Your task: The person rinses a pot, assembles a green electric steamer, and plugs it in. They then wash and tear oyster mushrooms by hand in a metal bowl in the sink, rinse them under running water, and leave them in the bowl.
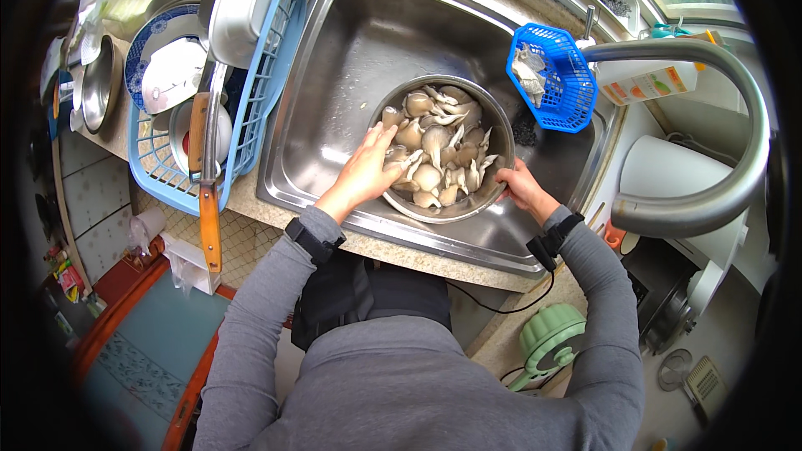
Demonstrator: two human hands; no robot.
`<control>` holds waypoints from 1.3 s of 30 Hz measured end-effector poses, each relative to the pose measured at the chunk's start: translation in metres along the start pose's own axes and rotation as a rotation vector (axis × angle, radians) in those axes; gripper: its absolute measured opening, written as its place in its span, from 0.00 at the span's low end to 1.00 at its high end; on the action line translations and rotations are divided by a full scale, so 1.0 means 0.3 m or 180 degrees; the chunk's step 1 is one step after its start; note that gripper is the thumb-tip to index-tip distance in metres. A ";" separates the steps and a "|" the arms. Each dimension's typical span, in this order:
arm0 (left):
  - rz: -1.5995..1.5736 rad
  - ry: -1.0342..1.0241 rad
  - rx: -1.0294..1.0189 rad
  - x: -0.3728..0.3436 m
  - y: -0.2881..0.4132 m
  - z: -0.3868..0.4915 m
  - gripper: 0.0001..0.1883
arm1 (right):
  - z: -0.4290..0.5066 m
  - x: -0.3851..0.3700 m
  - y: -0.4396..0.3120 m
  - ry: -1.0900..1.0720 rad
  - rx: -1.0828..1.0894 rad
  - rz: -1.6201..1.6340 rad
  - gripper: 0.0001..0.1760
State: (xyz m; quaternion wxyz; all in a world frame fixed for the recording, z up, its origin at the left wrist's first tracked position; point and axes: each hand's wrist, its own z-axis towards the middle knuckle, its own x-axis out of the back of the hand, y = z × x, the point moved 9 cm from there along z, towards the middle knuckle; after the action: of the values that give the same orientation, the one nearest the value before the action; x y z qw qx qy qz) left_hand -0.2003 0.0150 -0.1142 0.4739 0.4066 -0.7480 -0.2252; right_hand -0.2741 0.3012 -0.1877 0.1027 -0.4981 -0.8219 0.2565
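A round stainless steel bowl [507, 131] filled with oyster mushrooms [435, 144] stands in the steel sink [326, 69]. My right hand [522, 184] grips the bowl's rim at the lower right, its thumb near the edge. On the left side of the bowl, my left hand [368, 166] lies over the rim with its fingers apart, touching or just above the outermost mushrooms. Part of the bowl's left rim is hidden under that hand.
A blue plastic strainer basket [567, 84] holding a pale cloth hangs by the curved faucet [755, 119] on the right. At left, a light-blue dish rack [244, 131] holds bowls, plates and wooden-handled knives [211, 225]. A green pot [551, 332] sits beside my right arm.
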 end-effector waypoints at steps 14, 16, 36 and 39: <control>0.0204 0.0426 -0.0757 0.121 0.170 -0.092 0.56 | -0.368 -0.173 -0.173 0.0040 0.0077 0.0172 0.23; 0.0017 0.0452 -0.0716 0.117 0.183 -0.103 0.59 | -0.408 -0.184 -0.189 0.0077 0.0119 0.0142 0.23; -0.0789 0.0005 0.0066 -0.068 0.197 -0.090 0.65 | -0.555 -0.171 -0.137 0.0460 0.0212 0.0075 0.22; -0.0869 0.0001 0.0131 -0.084 0.207 -0.074 0.66 | -0.566 -0.162 -0.142 0.0530 0.0166 0.0018 0.22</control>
State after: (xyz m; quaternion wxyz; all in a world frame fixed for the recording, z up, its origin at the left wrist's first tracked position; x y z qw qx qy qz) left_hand -0.1994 0.0721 -0.0725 0.4305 0.5143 -0.6900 -0.2721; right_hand -0.2111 0.2971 -0.0172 0.1829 -0.5171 -0.8022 0.2358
